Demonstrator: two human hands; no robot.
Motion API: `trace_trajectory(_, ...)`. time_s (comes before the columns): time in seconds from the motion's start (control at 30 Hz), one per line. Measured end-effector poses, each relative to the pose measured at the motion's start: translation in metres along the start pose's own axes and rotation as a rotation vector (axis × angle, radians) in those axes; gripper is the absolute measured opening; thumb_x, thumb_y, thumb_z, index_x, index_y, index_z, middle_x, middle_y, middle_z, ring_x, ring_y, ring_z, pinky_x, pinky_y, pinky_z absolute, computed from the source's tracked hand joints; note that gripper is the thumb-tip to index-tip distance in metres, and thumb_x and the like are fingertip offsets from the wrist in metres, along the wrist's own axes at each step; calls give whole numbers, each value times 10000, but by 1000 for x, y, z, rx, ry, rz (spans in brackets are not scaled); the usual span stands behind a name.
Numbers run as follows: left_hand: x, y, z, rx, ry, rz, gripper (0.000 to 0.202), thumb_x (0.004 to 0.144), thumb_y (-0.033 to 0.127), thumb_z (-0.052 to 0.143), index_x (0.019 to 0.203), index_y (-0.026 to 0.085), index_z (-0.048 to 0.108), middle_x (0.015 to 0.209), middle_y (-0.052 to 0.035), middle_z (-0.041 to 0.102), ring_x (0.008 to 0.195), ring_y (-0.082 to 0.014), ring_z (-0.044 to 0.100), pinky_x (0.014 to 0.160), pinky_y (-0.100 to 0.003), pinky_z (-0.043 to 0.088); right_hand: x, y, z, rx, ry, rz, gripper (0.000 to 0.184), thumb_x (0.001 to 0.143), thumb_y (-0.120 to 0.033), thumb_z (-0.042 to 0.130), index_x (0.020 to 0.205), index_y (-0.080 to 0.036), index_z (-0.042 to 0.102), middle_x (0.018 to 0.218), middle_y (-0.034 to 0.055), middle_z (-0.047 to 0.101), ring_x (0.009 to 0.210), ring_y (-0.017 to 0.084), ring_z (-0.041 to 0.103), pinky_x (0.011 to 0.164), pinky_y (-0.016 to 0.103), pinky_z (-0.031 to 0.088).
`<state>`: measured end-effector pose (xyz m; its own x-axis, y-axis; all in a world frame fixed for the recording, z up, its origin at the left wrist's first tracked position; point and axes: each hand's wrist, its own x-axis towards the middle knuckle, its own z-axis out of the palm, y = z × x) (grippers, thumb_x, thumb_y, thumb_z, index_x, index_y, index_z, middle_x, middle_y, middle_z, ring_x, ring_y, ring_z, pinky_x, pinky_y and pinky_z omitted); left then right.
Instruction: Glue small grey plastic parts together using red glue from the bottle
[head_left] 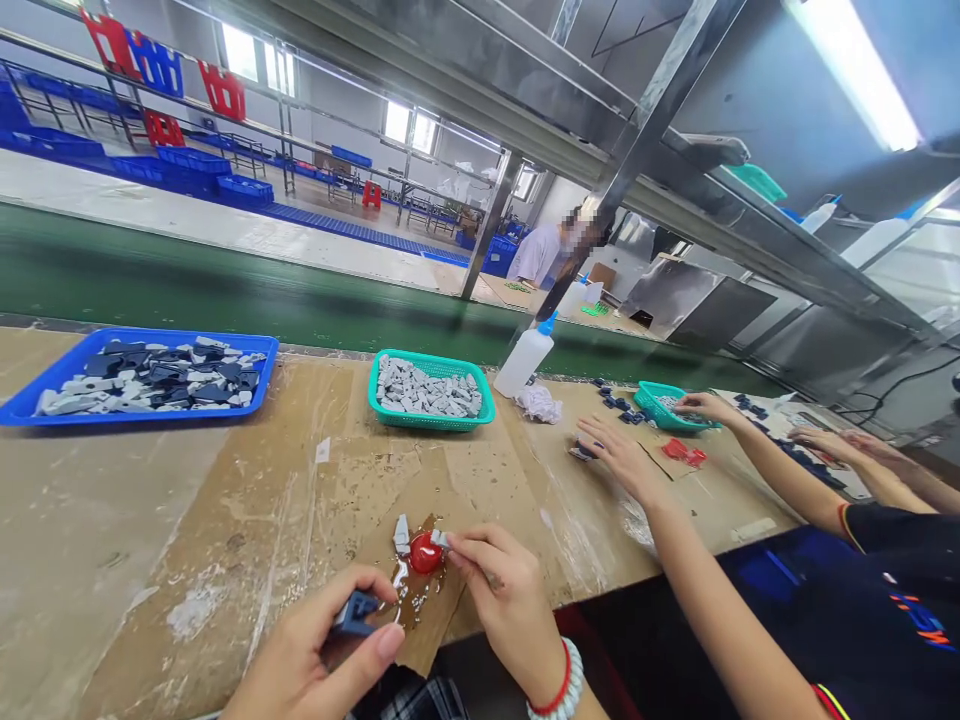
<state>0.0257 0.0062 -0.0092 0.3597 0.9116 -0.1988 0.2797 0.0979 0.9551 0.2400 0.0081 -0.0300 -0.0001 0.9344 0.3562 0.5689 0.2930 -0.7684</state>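
My left hand [311,640] is closed around a dark blue plastic part [355,613], gripping it between thumb and fingers above the table's front edge. With thumb and forefinger, my right hand [510,590] pinches a small light grey plastic piece [439,539] at the rim of a small red round dish [425,555]. The dish looks wet and shiny. Another light grey piece [402,534] lies just left of the dish. Clear droplets and a wet patch spread over the brown cardboard [424,625] around it. A pale beaded bracelet and a red band circle my right wrist.
A blue tray [142,415] of mixed dark and grey parts stands back left. Behind the dish sits a green basket [431,420] of grey pieces, beside a white bottle [525,360] and crumpled tissue [540,403]. Co-workers' hands [622,460] and arms work at the right.
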Motion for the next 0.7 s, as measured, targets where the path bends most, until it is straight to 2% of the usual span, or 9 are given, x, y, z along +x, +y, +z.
trace_trajectory(0.07, 12, 2, -2, 35, -44, 34, 399, 846, 631, 557, 976, 256, 595, 825, 12, 600, 723, -172, 539, 639, -231, 419, 2, 0, -2, 21, -25, -12, 228, 933, -179, 561, 1001, -246, 768, 928, 64, 720, 853, 169, 680, 761, 281, 553)
trace_trajectory(0.17, 23, 10, -1, 31, -23, 64, 354, 854, 582, 577, 977, 251, 600, 820, 21, 611, 725, -168, 545, 655, -231, 422, 5, 3, -2, 127, 10, 15, 203, 897, -196, 613, 973, -276, 784, 902, 57, 732, 833, 174, 686, 748, 280, 554)
trace_trajectory(0.27, 29, 19, 4, -42, 0, 27, 357, 843, 569, 589, 984, 242, 595, 825, 15, 634, 723, -173, 559, 640, -239, 426, 9, 5, -2, 467, 109, 233, 120, 805, -338, 746, 894, -281, 804, 776, 44, 727, 694, 158, 667, 657, 259, 553)
trace_trajectory(0.37, 37, 25, 12, -63, -26, 16, 403, 832, 568, 604, 1056, 233, 592, 873, -9, 667, 761, -192, 589, 667, -256, 454, 12, 1, -3, 897, 111, 512, 257, 682, -447, 844, 855, -261, 808, 682, 23, 709, 564, 98, 603, 587, 208, 527)
trace_trajectory(0.43, 43, 29, 18, -74, -52, 27, 423, 826, 556, 618, 1095, 231, 595, 928, -25, 683, 824, -209, 620, 716, -270, 473, 12, -5, -5, 1030, 101, 567, 257, 671, -433, 860, 857, -263, 805, 675, 9, 701, 573, 76, 600, 609, 183, 522)
trace_trajectory(0.53, 49, 36, 28, -104, -50, 43, 430, 797, 538, 659, 1085, 223, 610, 919, -35, 686, 837, -220, 642, 730, -278, 496, 6, -15, -8, 890, 106, 422, 174, 740, -376, 824, 883, -281, 803, 741, 12, 697, 678, 96, 646, 665, 179, 534)
trace_trajectory(0.63, 49, 42, 35, -122, -40, 53, 453, 766, 562, 691, 1048, 212, 632, 867, -35, 678, 773, -210, 631, 677, -262, 495, 0, -19, -9, 664, 187, 233, 129, 807, -347, 768, 927, -309, 797, 830, 25, 703, 773, 124, 666, 700, 196, 541)
trace_trajectory(0.7, 48, 44, 38, -143, -52, 44, 480, 755, 585, 699, 1052, 214, 633, 851, -26, 669, 738, -194, 617, 652, -247, 487, -2, -19, -9, 596, 227, 127, 141, 832, -329, 746, 968, -338, 784, 839, 22, 707, 766, 126, 669, 691, 203, 539)
